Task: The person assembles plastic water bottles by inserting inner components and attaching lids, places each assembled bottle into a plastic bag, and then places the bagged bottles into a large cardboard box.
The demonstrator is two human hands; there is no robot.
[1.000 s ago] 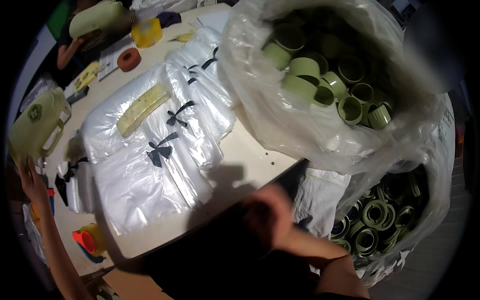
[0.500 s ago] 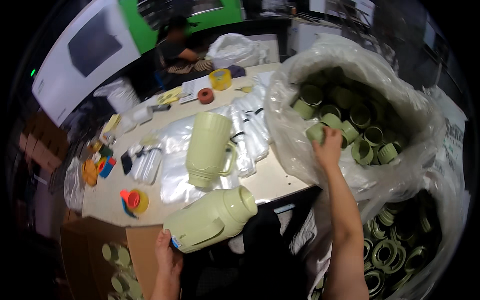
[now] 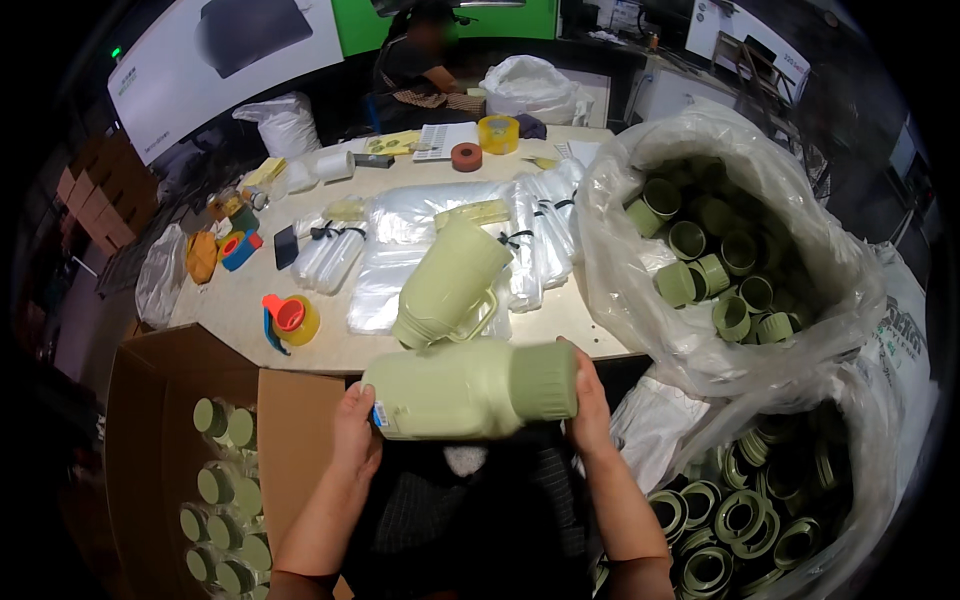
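A pale green vacuum flask (image 3: 445, 390) lies sideways in front of me, just off the table's near edge. My left hand (image 3: 355, 432) is closed round its base end, beside a small blue and white sticker. At the other end, a darker green ribbed cup lid (image 3: 543, 381) sits over the flask's neck. My right hand (image 3: 590, 405) grips that lid from its outer end; some of its fingers are hidden behind it. A second pale green flask (image 3: 455, 270) with a handle leans tilted on the table, just beyond the held one.
Clear plastic bags (image 3: 395, 260) are stacked on the table (image 3: 225, 335). To the right, a plastic-lined sack (image 3: 625, 290) holds green cup lids; a lower one holds green rings (image 3: 740, 515). At left stands a cardboard box (image 3: 300, 430) of capped flasks. Another person (image 3: 425, 70) sits beyond the table.
My right hand has come from the sack to the flask with a cup lid, now over the neck. The held flask has turned level. My view has shifted left.
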